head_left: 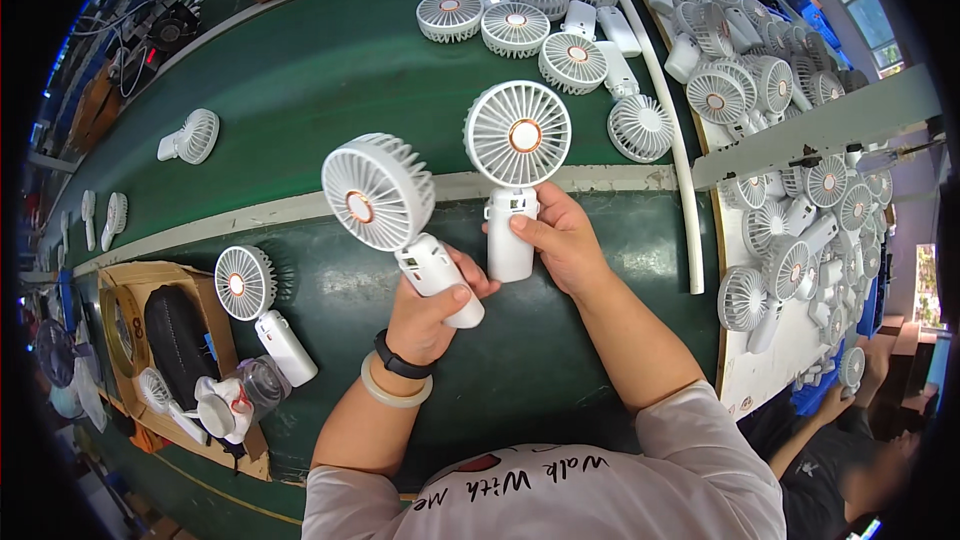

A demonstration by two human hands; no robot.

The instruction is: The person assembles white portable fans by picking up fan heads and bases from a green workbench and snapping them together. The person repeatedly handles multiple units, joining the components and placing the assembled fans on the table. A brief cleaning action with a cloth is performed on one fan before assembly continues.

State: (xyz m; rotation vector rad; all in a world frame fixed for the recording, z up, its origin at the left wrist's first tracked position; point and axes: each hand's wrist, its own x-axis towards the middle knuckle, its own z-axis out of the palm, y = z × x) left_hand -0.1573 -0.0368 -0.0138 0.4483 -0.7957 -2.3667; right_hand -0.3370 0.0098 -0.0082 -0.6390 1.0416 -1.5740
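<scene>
My left hand (421, 313) is closed round the handle of a white handheld fan (378, 192), whose round head tilts up and to the left. In my right hand (566, 236) is a second white handheld fan (517, 134), upright, with its grille and copper-coloured centre ring showing. The thumb presses the front of its handle, just below a small slot at the neck. The two fans are close together over the green bench, and their handles do not touch. Another white fan (245, 283) lies left of my left hand, beside a cardboard box.
Several fans (516, 30) lie at the far end of the green belt (330, 60), and one fan (192, 136) lies further left. A white pipe (683, 140) borders the right side. Beyond it, fans crowd a table (735, 365) near another person (835, 460). The cardboard box (225, 345) holds a black case.
</scene>
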